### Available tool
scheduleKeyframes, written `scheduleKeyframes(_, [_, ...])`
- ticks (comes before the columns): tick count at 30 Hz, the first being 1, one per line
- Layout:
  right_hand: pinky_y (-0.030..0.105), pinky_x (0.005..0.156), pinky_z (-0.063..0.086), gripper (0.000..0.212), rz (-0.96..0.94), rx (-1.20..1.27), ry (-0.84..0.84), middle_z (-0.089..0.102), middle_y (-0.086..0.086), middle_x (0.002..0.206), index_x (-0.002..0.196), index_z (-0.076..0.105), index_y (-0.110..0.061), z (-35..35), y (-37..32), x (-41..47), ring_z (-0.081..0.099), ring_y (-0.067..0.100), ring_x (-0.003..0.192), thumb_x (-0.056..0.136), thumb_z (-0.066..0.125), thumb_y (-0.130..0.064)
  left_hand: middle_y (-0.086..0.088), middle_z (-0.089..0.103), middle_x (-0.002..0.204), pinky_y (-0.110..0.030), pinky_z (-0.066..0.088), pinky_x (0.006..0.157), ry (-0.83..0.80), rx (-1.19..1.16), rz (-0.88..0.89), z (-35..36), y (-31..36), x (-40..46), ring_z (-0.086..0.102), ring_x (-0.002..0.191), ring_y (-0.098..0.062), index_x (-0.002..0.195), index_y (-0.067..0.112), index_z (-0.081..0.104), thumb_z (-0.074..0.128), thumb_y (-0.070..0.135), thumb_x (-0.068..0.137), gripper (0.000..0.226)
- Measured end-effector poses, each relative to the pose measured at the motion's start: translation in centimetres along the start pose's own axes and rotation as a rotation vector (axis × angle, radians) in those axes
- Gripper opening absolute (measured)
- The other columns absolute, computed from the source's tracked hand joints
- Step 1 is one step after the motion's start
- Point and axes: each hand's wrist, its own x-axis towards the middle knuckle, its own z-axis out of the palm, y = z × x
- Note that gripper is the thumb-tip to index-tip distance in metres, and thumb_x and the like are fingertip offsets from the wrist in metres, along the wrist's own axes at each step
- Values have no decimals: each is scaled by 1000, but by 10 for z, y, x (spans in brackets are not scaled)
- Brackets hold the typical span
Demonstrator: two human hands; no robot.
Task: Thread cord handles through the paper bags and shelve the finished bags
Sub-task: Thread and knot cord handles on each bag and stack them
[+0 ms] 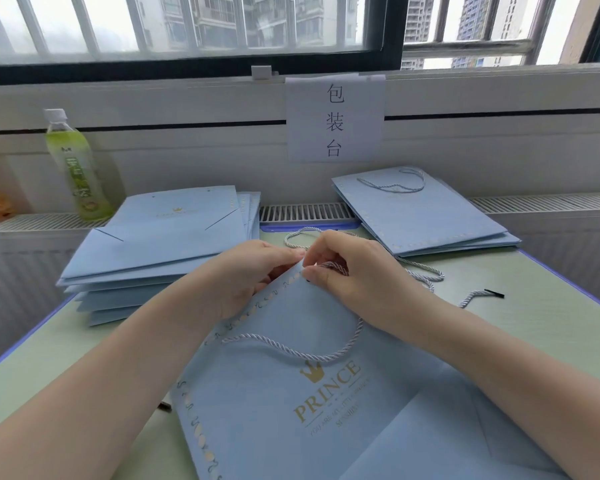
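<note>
A flat, pale blue paper bag (291, 393) with a gold crown and the word "PRINCE" printed on it lies on the pale green surface (551, 327) directly in front of the person, its top corner turned away from them. One twisted silver-white cord handle (309, 355) already loops across the bag's face. Both hands meet at the bag's top corner — the left hand (246, 271) pinches the paper edge with curled fingers, and the right hand (354, 268) has thumb and fingers curled round a second silver-white cord (426, 271) just at that corner. This cord trails off to the right over the surface and ends in a black tip (494, 293).

To the left sits a stack of flat blue bags without handles (163, 237). Farther back on the right lies a smaller stack of blue bags with a cord handle on top (423, 216). Behind the left stack stands a green drink bottle with a white cap (75, 164) — on a white ledge. A white paper sign with three black characters (335, 119) hangs below the window.
</note>
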Motion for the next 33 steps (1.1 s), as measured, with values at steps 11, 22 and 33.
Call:
scheduleKeyframes(11, [22, 56, 38, 24, 352, 1130, 284, 50, -2, 58, 88, 63, -11, -23, -4, 6, 44, 12, 55, 95, 43, 0, -2, 50, 66, -26, 31, 63, 98, 355, 229, 4, 2, -3, 41, 65, -15, 78, 5, 61, 67, 44, 81, 39])
scheduleKeyframes(22, [15, 60, 44, 25, 373, 199, 73, 58, -9, 88, 102, 53, -21, -34, 2, 10, 53, 3, 70, 96, 43, -43, 3, 57, 61, -11, 32, 48, 354, 446, 510, 1, 11, -7, 42, 47, 0, 75, 8, 64, 70, 30, 83, 25])
scheduleKeyframes(33, [20, 54, 52, 20, 395, 592, 3, 74, 1, 83, 102, 67, -16, -59, 21, 10, 69, 11, 67, 91, 59, -30, 5, 63, 106, -27, 38, 83, 556, 850, 929, -4, 9, -6, 55, 102, -17, 102, 19, 67, 62, 41, 84, 29])
